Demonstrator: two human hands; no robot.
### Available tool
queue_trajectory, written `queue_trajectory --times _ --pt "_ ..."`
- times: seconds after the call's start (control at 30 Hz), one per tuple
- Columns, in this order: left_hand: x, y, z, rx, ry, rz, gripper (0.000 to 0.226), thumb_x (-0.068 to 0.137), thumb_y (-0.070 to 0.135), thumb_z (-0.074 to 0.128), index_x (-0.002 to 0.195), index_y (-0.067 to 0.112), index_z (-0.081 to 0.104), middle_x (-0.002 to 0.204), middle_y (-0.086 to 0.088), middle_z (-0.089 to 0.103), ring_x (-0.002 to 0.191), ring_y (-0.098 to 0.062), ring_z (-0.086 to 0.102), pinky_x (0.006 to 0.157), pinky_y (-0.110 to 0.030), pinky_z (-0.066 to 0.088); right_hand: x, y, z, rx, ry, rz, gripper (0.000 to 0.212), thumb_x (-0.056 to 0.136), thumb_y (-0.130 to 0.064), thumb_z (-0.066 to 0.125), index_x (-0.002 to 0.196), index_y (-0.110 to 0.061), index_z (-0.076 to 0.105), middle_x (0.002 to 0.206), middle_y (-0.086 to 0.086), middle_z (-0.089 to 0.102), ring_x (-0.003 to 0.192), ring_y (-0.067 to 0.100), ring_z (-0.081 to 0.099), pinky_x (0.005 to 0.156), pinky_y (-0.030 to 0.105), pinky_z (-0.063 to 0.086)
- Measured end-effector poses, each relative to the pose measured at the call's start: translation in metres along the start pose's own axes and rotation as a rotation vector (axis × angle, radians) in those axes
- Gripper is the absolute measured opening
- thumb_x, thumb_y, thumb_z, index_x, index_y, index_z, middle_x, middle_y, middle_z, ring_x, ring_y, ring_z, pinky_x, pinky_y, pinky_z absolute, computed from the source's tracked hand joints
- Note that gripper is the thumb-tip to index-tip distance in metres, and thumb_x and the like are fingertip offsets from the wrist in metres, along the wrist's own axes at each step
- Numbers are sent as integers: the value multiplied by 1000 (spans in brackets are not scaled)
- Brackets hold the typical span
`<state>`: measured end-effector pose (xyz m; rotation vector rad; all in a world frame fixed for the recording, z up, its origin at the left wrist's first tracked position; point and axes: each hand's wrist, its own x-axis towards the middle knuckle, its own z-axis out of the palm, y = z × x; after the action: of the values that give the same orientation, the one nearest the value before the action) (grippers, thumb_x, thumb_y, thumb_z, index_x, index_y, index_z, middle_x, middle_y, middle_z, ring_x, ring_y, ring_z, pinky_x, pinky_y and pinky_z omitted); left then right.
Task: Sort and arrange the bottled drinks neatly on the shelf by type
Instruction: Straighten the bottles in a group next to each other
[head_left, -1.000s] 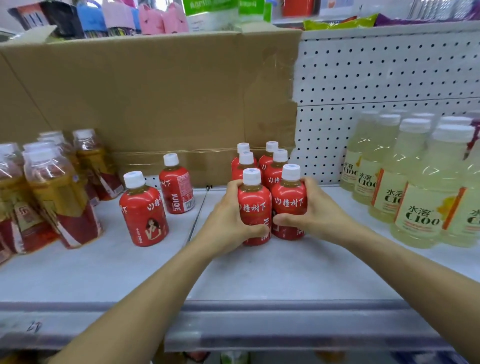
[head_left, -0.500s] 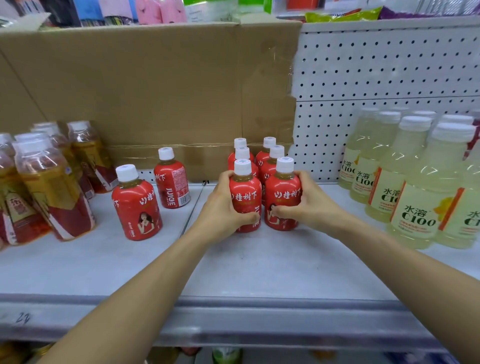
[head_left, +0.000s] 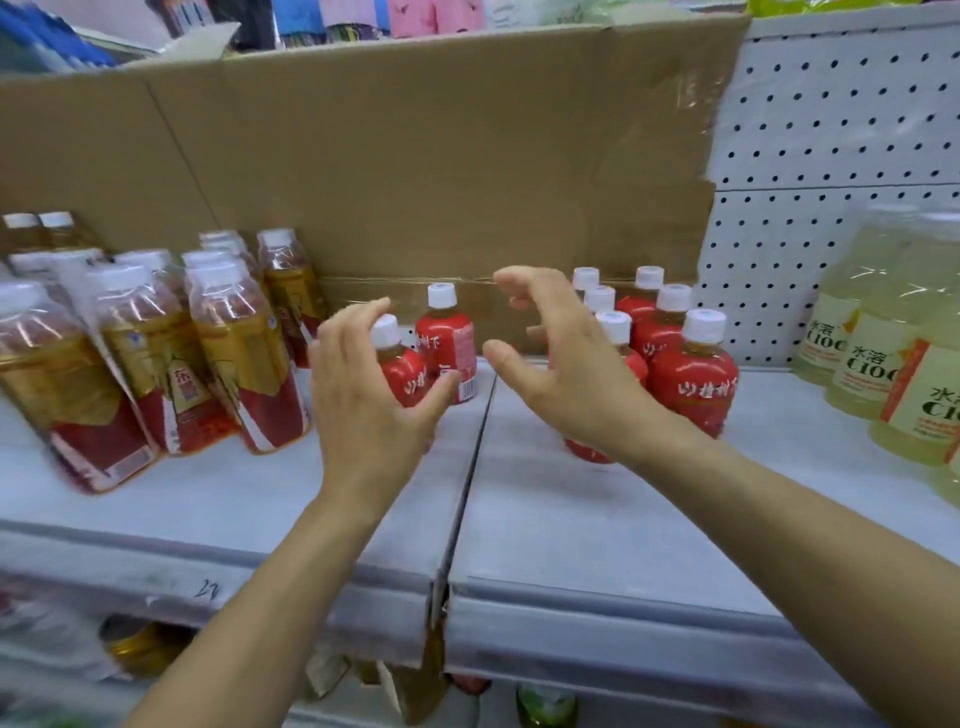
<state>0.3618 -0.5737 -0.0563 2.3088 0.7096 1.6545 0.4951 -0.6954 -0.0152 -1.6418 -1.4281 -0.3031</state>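
Grey shop shelf (head_left: 597, 519), deck in two panels meeting at a seam (head_left: 470, 483), which I take as my reference. Left hand (head_left: 363, 410): just left of the seam, fingers spread and loosely curved, grasping nothing. It covers the near side of a loose red bottle (head_left: 405, 371), and I cannot tell whether the thumb touches the label. Right hand (head_left: 563, 379): just right of the seam, raised, fingers hooked in a wide claw, likewise released and empty. Second loose red bottle (head_left: 448, 345): upright, just left of the seam, behind the first and close beside it. Red group (head_left: 693, 374): six white-capped bottles of the same kind, upright in two files right of the seam, partly behind the right hand. Amber tea bottles (head_left: 244, 358): well left of the seam, several appearing to lean in this wide view. Pale C100 bottles (head_left: 872, 364): far right of the seam. Cardboard sheet (head_left: 415, 156) and pegboard (head_left: 831, 130): behind everything. Step in hand, as I judge it: gather the two strays and join them to the red group. To do it well I would take each round the label below the shoulder, not by the cap. I would lift them clear across the seam rather than drag them over it. I would set them at the front of the files, labels forward, without knocking the front pair.
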Motion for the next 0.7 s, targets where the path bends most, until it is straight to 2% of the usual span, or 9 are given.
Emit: queue_trajectory --times 0.03,0.1,0.13,0.2,0.3,0.4,0.47,0.6,0.7 --pt "4 -16 -4 -1 -83 -100 89 71 43 85 142 13 39 137 -8 42 127 -21 40 109 -40 39 8 1 16 49 -56 95 55 90 -19 67 139 -14 42 135 2 46 127 15 45 106 35 43" --pt "13 -45 -8 -70 -368 -325 108 62 38 92 149 20 30 143 -4 40 132 -20 41 113 -42 38 26 9 44 99 -134 317 68 89 -20 69 146 -12 34 144 7 39 134 20 40 113 36 35" --pt "17 -56 -9 -144 -515 -431 111 60 36 94 149 24 29 142 -1 44 130 -20 46 112 -42 41 36 16 57 116 -164 422 75 87 -20 71 149 -11 29 147 10 35 136 23 38 115 36 32" --pt "20 -69 -8 -307 -706 -603 99 62 30 93 143 29 38 134 3 57 117 -15 58 100 -37 50 53 31 79 169 -188 566 86 83 -20 77 150 -11 25 146 11 38 133 26 44 112 38 36" --pt "19 -77 -1 -455 -741 -681 69 71 17 88 125 33 48 117 9 64 95 2 60 75 -18 47 65 49 107 272 -138 628 90 76 -23 85 146 -15 30 131 5 53 118 21 57 105 39 45" --pt "16 -81 3 -491 -695 -685 73 70 19 89 125 37 45 109 16 61 95 3 57 82 -24 45 66 53 125 329 -26 617 86 72 -26 88 139 -15 35 117 -2 56 107 16 59 98 36 48" --pt "16 -82 -1 -499 -671 -683 78 67 19 91 128 36 44 111 15 61 98 0 57 85 -27 45 65 53 129 322 21 631 79 69 -26 89 129 -15 39 112 -2 58 104 16 60 97 38 49" --pt "15 -83 -13 -445 -663 -635 81 62 23 93 128 36 47 116 12 64 100 0 60 79 -22 46 58 42 113 272 -34 659 75 66 -23 91 121 -16 41 110 0 58 101 17 61 88 34 50" --pt "14 -80 -22 -388 -666 -627 90 58 27 95 135 33 49 120 10 65 105 -7 62 90 -30 49 35 23 86 273 -115 645 74 66 -19 90 119 -18 39 103 -4 56 93 13 61 71 23 48"
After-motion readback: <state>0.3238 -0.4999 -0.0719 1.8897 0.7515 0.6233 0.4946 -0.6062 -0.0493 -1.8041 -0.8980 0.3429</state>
